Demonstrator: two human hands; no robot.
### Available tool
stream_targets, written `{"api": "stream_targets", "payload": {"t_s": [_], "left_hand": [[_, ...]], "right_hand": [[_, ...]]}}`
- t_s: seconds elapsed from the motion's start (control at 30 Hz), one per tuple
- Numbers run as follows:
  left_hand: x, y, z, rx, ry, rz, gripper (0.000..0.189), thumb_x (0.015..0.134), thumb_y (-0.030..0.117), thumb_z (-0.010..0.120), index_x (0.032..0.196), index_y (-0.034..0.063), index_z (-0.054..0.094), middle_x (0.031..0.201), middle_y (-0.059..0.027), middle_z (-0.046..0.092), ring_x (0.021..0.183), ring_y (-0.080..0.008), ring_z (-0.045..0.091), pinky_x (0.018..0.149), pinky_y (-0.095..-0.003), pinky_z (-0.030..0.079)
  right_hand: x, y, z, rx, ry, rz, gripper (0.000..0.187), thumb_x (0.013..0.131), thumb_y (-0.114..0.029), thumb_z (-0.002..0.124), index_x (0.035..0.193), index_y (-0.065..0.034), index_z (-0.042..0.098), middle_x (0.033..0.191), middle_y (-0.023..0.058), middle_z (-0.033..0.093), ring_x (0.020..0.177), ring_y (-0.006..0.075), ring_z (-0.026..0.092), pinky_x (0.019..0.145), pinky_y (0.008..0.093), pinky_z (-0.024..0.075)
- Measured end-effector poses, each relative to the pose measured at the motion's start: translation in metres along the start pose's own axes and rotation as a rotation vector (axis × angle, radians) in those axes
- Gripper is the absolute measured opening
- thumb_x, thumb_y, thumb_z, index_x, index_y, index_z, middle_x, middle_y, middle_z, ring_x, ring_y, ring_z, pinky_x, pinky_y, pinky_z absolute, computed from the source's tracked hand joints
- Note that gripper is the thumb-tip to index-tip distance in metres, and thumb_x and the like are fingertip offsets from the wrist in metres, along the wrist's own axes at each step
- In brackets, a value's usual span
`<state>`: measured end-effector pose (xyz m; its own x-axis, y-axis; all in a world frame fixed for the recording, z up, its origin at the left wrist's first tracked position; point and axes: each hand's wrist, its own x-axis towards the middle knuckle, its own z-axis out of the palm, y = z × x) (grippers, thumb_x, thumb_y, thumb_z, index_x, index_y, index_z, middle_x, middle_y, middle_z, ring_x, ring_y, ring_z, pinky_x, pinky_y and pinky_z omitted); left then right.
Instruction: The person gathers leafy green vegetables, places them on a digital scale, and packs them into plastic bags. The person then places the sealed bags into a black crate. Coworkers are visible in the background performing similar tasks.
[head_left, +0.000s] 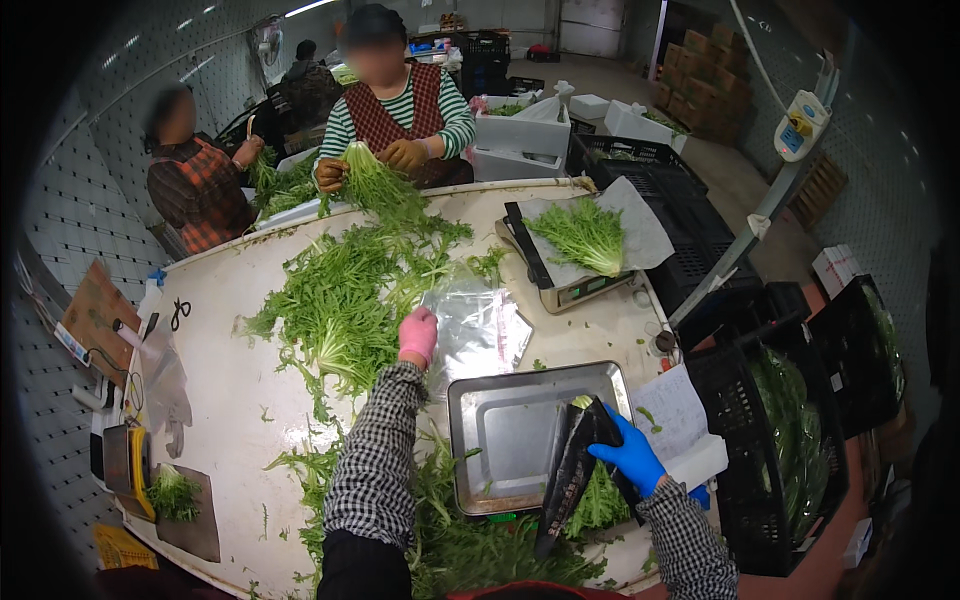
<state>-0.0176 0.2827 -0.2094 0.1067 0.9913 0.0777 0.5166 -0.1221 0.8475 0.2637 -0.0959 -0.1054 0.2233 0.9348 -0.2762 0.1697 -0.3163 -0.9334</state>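
Observation:
My left hand (418, 334), in a pink glove, lies at the left edge of a stack of clear plastic bags (472, 326), beside a large heap of frilly leafy greens (337, 300); whether it grips a bag is not plain. My right hand (630, 454), in a blue glove, grips a black printed wrapper (566, 472) around a bunch of greens (600, 499) over the right side of a metal tray (502, 442). More loose greens (480, 555) lie just below the tray. At the upper right, a bunch of greens (585, 232) rests on a paper-covered scale (566, 296).
Across the table, a co-worker (397, 112) holds greens; another person (199, 172) stands at the left. Black crates (750, 450) stand at the right, by a slanting metal post (720, 274). Written sheets (671, 412) lie beside the tray. A second scale (127, 469) is at the lower left.

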Motion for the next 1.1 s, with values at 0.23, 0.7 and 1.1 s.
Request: {"api": "stream_targets", "payload": {"t_s": [0.23,0.7,1.1], "left_hand": [[0.012,0.166,-0.103,-0.163,0.152,0.252,0.018,0.091,0.017,0.059,0.097,0.0023,0.067,0.089,-0.0211,0.068,0.084,-0.0322,0.067,0.077,-0.0406,0.051],[-0.201,0.248,-0.087,0.393,-0.206,0.820,0.006,0.082,0.014,0.061,0.086,0.0112,0.058,0.087,-0.0109,0.059,0.083,-0.0349,0.062,0.069,-0.0464,0.052],[-0.305,0.225,-0.074,0.406,-0.391,0.919,0.010,0.084,0.014,0.061,0.087,0.0066,0.056,0.086,-0.0131,0.056,0.080,-0.0347,0.061,0.067,-0.0463,0.052]], "right_hand": [[-0.014,-0.012,0.003,-0.043,0.163,-0.183,0.099,0.081,-0.009,0.080,0.159,-0.0106,0.020,0.145,0.0211,0.050,0.126,0.0260,0.054,0.107,0.0352,0.0452],[-0.113,-0.118,0.005,-0.053,0.121,-0.481,0.115,0.079,0.000,0.078,0.161,-0.0190,0.000,0.116,0.0177,0.066,0.108,0.0268,0.065,0.097,0.0382,0.0513],[-0.103,-0.052,0.040,-0.500,0.038,-0.265,0.127,0.075,-0.021,0.081,0.157,-0.0165,-0.017,0.071,0.0231,0.064,0.068,0.0410,0.065,0.063,0.0468,0.0512]]}}
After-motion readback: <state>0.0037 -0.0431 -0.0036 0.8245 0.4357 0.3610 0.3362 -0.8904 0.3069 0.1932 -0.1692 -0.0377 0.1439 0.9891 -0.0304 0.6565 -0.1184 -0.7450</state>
